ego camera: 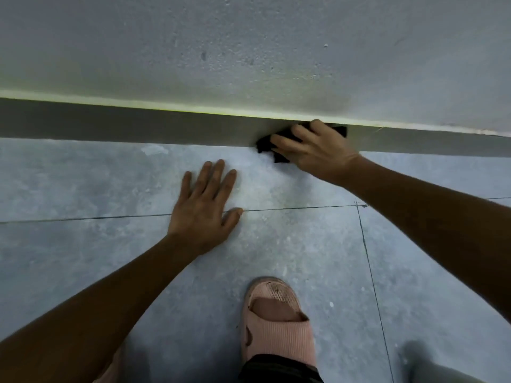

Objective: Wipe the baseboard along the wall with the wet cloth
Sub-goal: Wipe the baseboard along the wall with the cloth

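Observation:
A dark grey baseboard [138, 124] runs across the view where the pale wall meets the tiled floor. My right hand [312, 150] presses a black cloth [265, 145] flat against the baseboard right of centre; the cloth pokes out past my fingers on the left, below, and at the upper right. My left hand [207, 208] lies palm down on the floor, fingers spread, a short way in front of the baseboard and left of the cloth, holding nothing.
My foot in a pink slipper [276, 319] stands on the grey floor tiles [83, 183] at the bottom centre. A rough grey wall [249, 51] rises above the baseboard. A blurred pale shape [425, 363] sits at the bottom right.

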The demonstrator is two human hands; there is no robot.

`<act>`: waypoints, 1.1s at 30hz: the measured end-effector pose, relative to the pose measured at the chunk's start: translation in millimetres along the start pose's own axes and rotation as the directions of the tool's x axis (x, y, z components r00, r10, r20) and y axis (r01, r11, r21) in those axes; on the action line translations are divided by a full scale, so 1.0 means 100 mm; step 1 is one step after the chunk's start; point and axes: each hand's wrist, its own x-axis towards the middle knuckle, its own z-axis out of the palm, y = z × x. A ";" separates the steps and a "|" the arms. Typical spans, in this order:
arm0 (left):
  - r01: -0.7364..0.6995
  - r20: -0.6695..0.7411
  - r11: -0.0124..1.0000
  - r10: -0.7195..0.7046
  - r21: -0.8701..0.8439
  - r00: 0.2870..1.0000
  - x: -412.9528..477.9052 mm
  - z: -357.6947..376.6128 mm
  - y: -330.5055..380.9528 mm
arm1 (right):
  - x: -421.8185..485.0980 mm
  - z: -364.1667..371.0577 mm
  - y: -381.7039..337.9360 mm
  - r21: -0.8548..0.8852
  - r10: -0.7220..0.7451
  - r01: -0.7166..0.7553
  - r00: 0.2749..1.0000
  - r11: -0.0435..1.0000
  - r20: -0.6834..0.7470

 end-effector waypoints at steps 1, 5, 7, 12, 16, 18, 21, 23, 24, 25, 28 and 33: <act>-0.013 0.002 1.000 0.013 -0.009 1.000 0.04 0.00 0.03 | -0.09 0.02 0.05 -0.020 0.008 -0.008 1.000 1.000 -0.003; -0.047 0.036 0.999 0.047 0.007 0.998 0.22 0.01 0.16 | -0.23 -0.05 0.18 -0.037 0.103 -0.109 0.985 0.993 -0.137; -0.065 0.056 0.997 0.063 0.031 0.996 0.25 0.00 0.17 | -0.11 -0.14 0.17 -0.009 0.148 -0.153 0.967 0.988 -0.208; -0.085 0.061 0.994 0.081 0.071 0.995 0.26 0.04 0.18 | 0.24 -0.15 -0.01 0.062 0.119 -0.108 0.971 0.992 -0.208; -0.076 0.074 0.995 0.071 0.070 0.995 0.27 0.02 0.19 | 0.15 -0.03 0.02 0.071 0.037 -0.028 0.991 0.997 -0.130; -0.080 0.076 0.995 0.075 0.063 0.994 0.27 0.02 0.18 | 0.01 0.08 0.05 0.060 0.005 0.002 0.994 0.998 -0.113; -0.082 0.086 0.993 0.075 0.082 0.993 0.27 0.03 0.18 | -0.23 0.19 0.13 0.049 0.024 -0.019 0.994 0.999 -0.111; -0.078 0.090 0.993 0.070 0.091 0.994 0.27 0.02 0.19 | -0.35 0.18 0.20 0.031 0.064 -0.060 0.990 0.998 -0.125; -0.076 0.090 0.993 0.068 0.092 0.994 0.27 0.02 0.20 | -0.37 0.14 0.23 0.016 0.083 -0.081 0.986 0.997 -0.144; -0.078 0.088 0.993 0.070 0.089 0.994 0.27 0.01 0.21 | -0.37 0.09 0.26 0.012 0.101 -0.101 0.979 0.995 -0.178; -0.113 0.085 0.989 0.105 0.096 0.991 0.31 -0.02 0.26 | -0.19 -0.03 0.25 0.046 0.154 -0.147 0.941 0.988 -0.300; -0.076 0.119 0.995 0.069 0.060 0.991 0.42 0.00 0.37 | -0.02 0.03 0.11 0.052 0.097 -0.086 0.965 0.995 -0.244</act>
